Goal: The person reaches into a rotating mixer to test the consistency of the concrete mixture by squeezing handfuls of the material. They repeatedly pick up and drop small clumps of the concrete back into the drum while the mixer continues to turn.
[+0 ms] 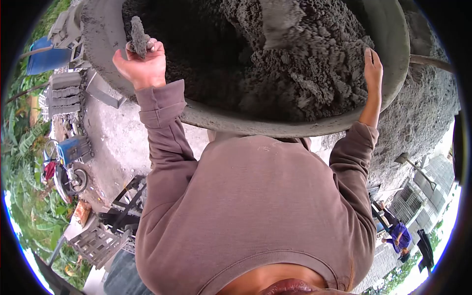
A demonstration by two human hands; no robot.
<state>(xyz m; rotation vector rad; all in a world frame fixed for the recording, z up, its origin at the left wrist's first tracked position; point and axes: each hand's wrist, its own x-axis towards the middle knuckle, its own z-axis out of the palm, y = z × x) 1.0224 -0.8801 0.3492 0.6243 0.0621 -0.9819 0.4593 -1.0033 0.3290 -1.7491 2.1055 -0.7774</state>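
My left hand (147,63) is over the left rim of a large round tub (295,129), palm turned up. Its fingers curl around a long, rough lump of grey mortar (138,38). Inside the tub lies a heap of crumbly grey mortar mix (314,73), with a dark, shadowed hollow on the left. My right hand (373,69) reaches over the right rim with its visible fingers stretched out beside the heap; some fingers are hidden. A smooth, blurred grey flat shape (280,22) shows at the top of the heap; I cannot make out what it is.
Stacked grey blocks (66,93) and a blue barrel (49,56) stand on the left, with a parked motorcycle (69,177) nearer. A sand pile (403,132) slopes at right, by a shovel (418,169). Another person (399,237) in purple is at lower right.
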